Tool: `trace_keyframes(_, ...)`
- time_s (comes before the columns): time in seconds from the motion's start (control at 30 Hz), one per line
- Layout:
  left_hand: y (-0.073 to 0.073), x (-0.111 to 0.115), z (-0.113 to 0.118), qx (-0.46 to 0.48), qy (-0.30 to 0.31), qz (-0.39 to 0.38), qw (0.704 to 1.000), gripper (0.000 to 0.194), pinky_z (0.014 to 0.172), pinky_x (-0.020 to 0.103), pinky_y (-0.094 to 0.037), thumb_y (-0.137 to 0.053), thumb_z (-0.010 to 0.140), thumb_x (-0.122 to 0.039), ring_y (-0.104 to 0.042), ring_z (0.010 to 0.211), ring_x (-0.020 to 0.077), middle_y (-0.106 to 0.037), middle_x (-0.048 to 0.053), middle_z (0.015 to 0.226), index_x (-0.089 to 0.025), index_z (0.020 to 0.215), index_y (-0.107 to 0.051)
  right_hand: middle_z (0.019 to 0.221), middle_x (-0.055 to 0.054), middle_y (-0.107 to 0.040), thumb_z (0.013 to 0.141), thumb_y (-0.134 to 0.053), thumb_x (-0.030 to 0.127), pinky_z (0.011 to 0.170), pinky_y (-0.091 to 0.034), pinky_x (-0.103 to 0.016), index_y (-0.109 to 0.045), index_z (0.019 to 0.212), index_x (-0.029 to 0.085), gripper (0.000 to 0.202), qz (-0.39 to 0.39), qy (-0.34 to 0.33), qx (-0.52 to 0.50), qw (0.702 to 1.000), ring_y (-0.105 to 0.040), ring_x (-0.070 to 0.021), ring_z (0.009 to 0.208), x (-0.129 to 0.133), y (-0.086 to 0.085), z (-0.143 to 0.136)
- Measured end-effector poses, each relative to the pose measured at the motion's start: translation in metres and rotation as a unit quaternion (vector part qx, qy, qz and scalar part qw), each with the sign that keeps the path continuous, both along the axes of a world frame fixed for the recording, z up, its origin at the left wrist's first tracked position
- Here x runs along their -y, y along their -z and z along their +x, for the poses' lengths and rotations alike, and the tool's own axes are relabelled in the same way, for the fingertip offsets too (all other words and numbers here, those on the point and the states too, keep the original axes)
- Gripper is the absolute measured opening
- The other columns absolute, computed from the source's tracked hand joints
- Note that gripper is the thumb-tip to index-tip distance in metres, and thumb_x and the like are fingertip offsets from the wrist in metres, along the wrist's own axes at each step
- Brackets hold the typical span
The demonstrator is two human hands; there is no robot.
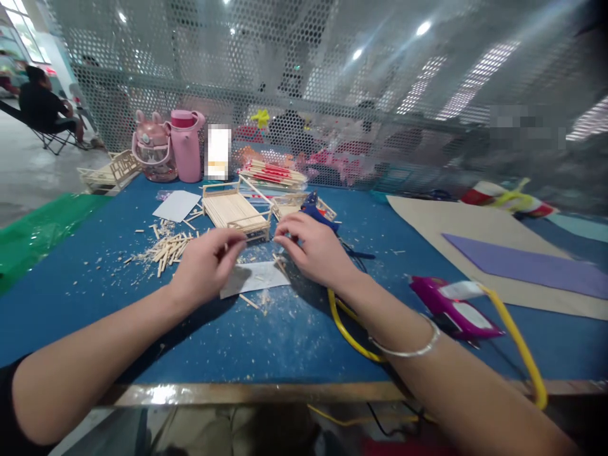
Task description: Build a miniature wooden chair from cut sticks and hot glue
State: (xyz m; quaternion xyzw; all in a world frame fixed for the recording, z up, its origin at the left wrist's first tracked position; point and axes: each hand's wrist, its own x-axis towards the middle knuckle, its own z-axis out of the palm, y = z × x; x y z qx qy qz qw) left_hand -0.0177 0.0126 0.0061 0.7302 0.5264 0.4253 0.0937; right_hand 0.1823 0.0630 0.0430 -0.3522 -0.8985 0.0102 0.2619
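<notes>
Above a white sheet of paper, my left hand has thumb and forefinger pinched together; anything between them is too small to make out. Facing it, my right hand is curled with thumb and fingertips close together, its contents also unclear. Just beyond both hands stands a miniature bed made of wooden sticks, with raised ends. A blue glue gun lies behind my right hand, partly covered by it. Short cut sticks are heaped left of my left hand. A few stick pieces lie on and near the paper.
Pink bottles stand at the back left beside bundled sticks with red bands. A perforated metal screen closes the rear. A purple device and yellow cable lie right, near cardboard. A person sits far left.
</notes>
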Motion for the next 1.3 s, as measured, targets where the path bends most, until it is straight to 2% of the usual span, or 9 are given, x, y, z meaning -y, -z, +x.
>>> trace_keyframes(0.1,0.003,-0.012,-0.004,0.055,-0.104,0.029,0.993,0.037,0.071,0.033,-0.048,-0.058,0.081,-0.031,-0.056,0.080,0.0185,-0.059,0.011,0.098,-0.014,0.114,-0.052,0.122,-0.012,-0.057,0.088,-0.049,0.019,0.092,-0.039,-0.029,-0.063,0.086,0.015,0.014,0.028,-0.023,0.009,0.999,-0.052,-0.0176,0.112,-0.012,-0.007,-0.014)
trace_keyframes(0.17,0.008,-0.024,-0.005,0.046,-0.077,-0.007,0.996,0.043,0.081,0.038,-0.047,-0.065,0.075,-0.031,-0.055,0.094,0.0225,-0.055,0.014,0.111,-0.012,0.113,-0.055,0.124,-0.011,-0.057,0.087,-0.050,0.017,0.092,-0.038,-0.028,-0.063,0.085,0.015,0.014,0.008,-0.027,0.043,0.999,-0.052,-0.0170,0.112,-0.021,-0.009,-0.026)
trace_keyframes(0.3,0.009,-0.037,-0.008,0.063,-0.036,-0.052,0.996,0.013,0.090,0.042,-0.043,-0.060,0.079,-0.028,-0.055,0.098,0.0229,-0.060,0.010,0.103,-0.015,0.080,-0.064,0.088,-0.005,-0.067,0.085,-0.052,0.017,0.071,-0.040,-0.023,-0.064,0.083,0.015,0.012,-0.033,-0.018,0.079,0.996,-0.058,-0.0127,0.079,-0.030,-0.011,-0.042)
trace_keyframes(0.43,-0.008,-0.021,-0.012,0.127,0.026,-0.042,0.991,0.018,0.083,0.035,-0.046,-0.055,0.084,-0.032,-0.059,0.090,0.0190,-0.066,0.006,0.091,-0.018,0.084,-0.066,0.084,-0.003,-0.067,0.088,-0.049,0.022,0.067,-0.038,-0.023,-0.065,0.086,0.015,0.018,0.004,-0.008,0.027,1.000,-0.056,-0.0119,0.074,-0.009,-0.024,-0.038)
trace_keyframes(0.53,-0.020,-0.001,-0.011,0.203,0.091,-0.081,0.972,0.023,0.081,0.036,-0.047,-0.054,0.086,-0.036,-0.061,0.088,0.0193,-0.069,0.005,0.092,-0.020,0.093,-0.068,0.090,-0.004,-0.069,0.091,-0.046,0.028,0.076,-0.038,-0.026,-0.066,0.087,0.017,0.023,0.099,-0.018,-0.001,0.995,-0.058,-0.0148,0.084,0.012,-0.034,-0.031)
trace_keyframes(0.63,-0.024,0.009,-0.008,0.245,0.105,-0.087,0.960,0.021,0.093,0.040,-0.044,-0.057,0.084,-0.033,-0.059,0.103,0.0211,-0.068,0.005,0.108,-0.022,0.096,-0.070,0.100,-0.006,-0.069,0.092,-0.043,0.028,0.084,-0.037,-0.031,-0.067,0.089,0.018,0.026,0.154,-0.040,0.000,0.987,-0.057,-0.0168,0.091,0.020,-0.035,-0.030)
trace_keyframes(0.73,-0.023,0.009,-0.007,0.299,0.122,-0.103,0.941,0.020,0.102,0.041,-0.038,-0.058,0.083,-0.029,-0.057,0.110,0.0212,-0.066,0.004,0.114,-0.022,0.098,-0.070,0.096,-0.005,-0.071,0.091,-0.045,0.025,0.085,-0.037,-0.031,-0.067,0.090,0.017,0.024,0.139,-0.086,-0.010,0.987,-0.058,-0.0161,0.090,0.017,-0.028,-0.035)
trace_keyframes(0.93,-0.018,0.003,-0.007,0.370,0.150,-0.148,0.905,0.019,0.107,0.043,-0.034,-0.059,0.080,-0.023,-0.049,0.122,0.0223,-0.063,0.005,0.122,-0.021,0.095,-0.070,0.085,-0.004,-0.071,0.093,-0.040,0.028,0.081,-0.039,-0.030,-0.068,0.091,0.018,0.030,0.138,-0.078,-0.053,0.986,-0.060,-0.0148,0.084,0.014,-0.016,-0.041)
trace_keyframes(1.3,-0.012,0.001,-0.007,0.397,0.149,-0.145,0.894,0.015,0.106,0.046,-0.035,-0.062,0.076,-0.024,-0.042,0.129,0.0248,-0.060,0.006,0.126,-0.021,0.088,-0.072,0.081,-0.004,-0.071,0.091,-0.045,0.023,0.078,-0.045,-0.029,-0.068,0.086,0.016,0.025,0.155,-0.148,-0.088,0.973,-0.062,-0.0138,0.080,0.010,-0.014,-0.041)
